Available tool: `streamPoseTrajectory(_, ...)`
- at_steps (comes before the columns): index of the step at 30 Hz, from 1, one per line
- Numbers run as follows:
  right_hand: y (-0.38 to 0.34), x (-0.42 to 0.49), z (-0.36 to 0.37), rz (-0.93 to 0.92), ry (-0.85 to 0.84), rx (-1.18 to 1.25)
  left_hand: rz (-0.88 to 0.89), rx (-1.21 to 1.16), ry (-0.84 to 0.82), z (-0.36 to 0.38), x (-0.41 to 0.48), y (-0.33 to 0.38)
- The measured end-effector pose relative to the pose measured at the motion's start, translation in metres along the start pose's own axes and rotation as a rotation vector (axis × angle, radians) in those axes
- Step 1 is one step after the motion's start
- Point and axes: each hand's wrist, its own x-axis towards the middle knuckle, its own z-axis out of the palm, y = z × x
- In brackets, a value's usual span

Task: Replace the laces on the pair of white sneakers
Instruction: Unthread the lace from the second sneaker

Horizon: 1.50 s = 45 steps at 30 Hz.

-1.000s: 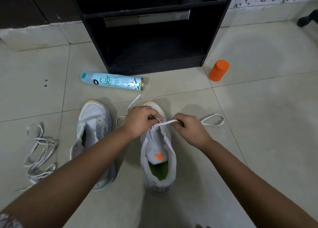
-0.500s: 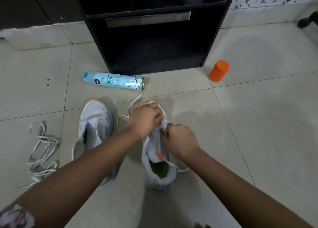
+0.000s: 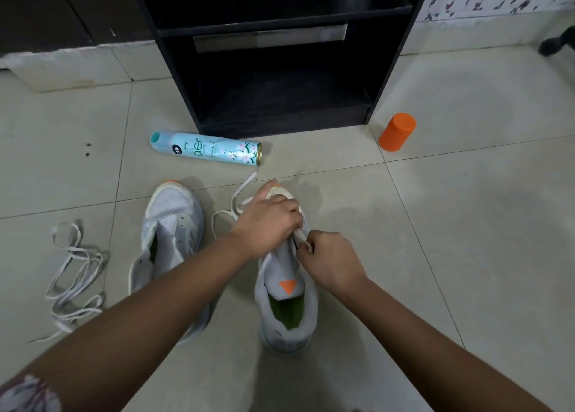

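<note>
Nearest, bottom left: a patterned sleeve (image 3: 26,393) at the edge of view. Two bare forearms reach forward over pale floor tiles (image 3: 466,256).

Right sneaker (image 3: 287,321) sits centre, heel near, toe far. Green insole shows in the opening, and there is an orange triangle on the tongue. Both hands work on its upper, about midway along.

Right hand (image 3: 331,264): fingers clenched, thumb and forefinger pinching a short bit of the white lace (image 3: 239,194) at the right eyelet row.

Left hand (image 3: 267,222): just beyond, touching the right hand. Its fingers curl down over the front of the same sneaker and grasp the upper at the eyelets. Whether it also holds the lace cannot be told.

The rest of the white lace loops out from under the left hand, lies on the floor to the left and runs far toward the spray can.

Left sneaker (image 3: 169,225) lies just beside the left forearm, toe far, tongue loose, partly hidden by the arm.

Loose laces (image 3: 74,274) lie in a grey-white tangle on the tiles, further left and apart from both shoes.

Farther: a teal spray can (image 3: 207,152) lies on its side, cap end left. An orange cylinder (image 3: 397,132) is tilted, well to the right.

Farthest: a black shelf unit (image 3: 174,69) against the wall, its lower bay dark.
</note>
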Motion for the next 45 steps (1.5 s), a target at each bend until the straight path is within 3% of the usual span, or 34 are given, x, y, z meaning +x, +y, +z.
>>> streamPoseTrajectory(4,0.001,0.002,0.000,0.007,-0.003,-0.018,-0.001,0.160,-0.111,0.000,0.005,-0.004)
streamPoseTrajectory(8,0.001,0.003,0.002,0.011,-0.013,-0.040,-0.113,0.060,-0.192,-0.006,0.007,-0.013)
streamPoseTrajectory(10,0.001,0.003,0.003,0.006,-0.018,-0.038,-0.076,-0.003,-0.161,-0.006,0.003,-0.014)
streamPoseTrajectory(14,-0.001,0.003,0.003,-0.001,-0.017,-0.037,0.027,0.107,-0.047,-0.001,-0.001,-0.010)
streamPoseTrajectory(16,-0.001,0.003,0.001,0.010,-0.020,-0.056,-0.104,0.025,0.080,0.001,0.000,-0.012)
streamPoseTrajectory(20,0.004,0.003,-0.002,0.035,-0.027,-0.018,-0.733,-0.379,0.303,-0.011,-0.001,-0.034)
streamPoseTrajectory(22,0.005,0.003,-0.003,0.040,-0.038,-0.007,-0.922,-0.421,0.311,-0.009,-0.011,-0.045)
streamPoseTrajectory(24,0.004,0.001,-0.003,0.034,-0.039,-0.021,-0.849,-0.263,0.216,0.000,-0.020,-0.042)
streamPoseTrajectory(28,0.001,0.001,-0.001,0.020,-0.028,-0.061,-0.187,-0.192,0.082,0.009,-0.014,-0.018)
streamPoseTrajectory(30,0.001,0.002,0.000,0.027,-0.034,-0.060,-0.004,-0.056,0.074,0.013,-0.008,-0.012)
streamPoseTrajectory(32,0.001,0.002,-0.001,0.032,-0.040,-0.059,-0.040,0.042,0.073,0.012,-0.003,-0.010)
streamPoseTrajectory(34,0.002,0.001,-0.002,0.030,-0.038,-0.070,-0.171,-0.003,0.202,0.010,-0.002,-0.012)
streamPoseTrajectory(38,0.003,0.000,-0.003,0.043,-0.034,-0.064,-0.873,-0.494,0.465,-0.011,-0.001,-0.038)
streamPoseTrajectory(39,0.002,0.000,-0.004,0.042,-0.037,-0.068,-0.955,-0.465,0.451,-0.012,-0.004,-0.045)
streamPoseTrajectory(41,0.000,-0.001,-0.003,0.039,-0.044,-0.085,-0.836,-0.211,0.306,-0.008,-0.012,-0.044)
streamPoseTrajectory(45,-0.002,0.000,-0.002,0.011,-0.042,-0.102,-0.161,-0.183,0.082,0.004,-0.013,-0.017)
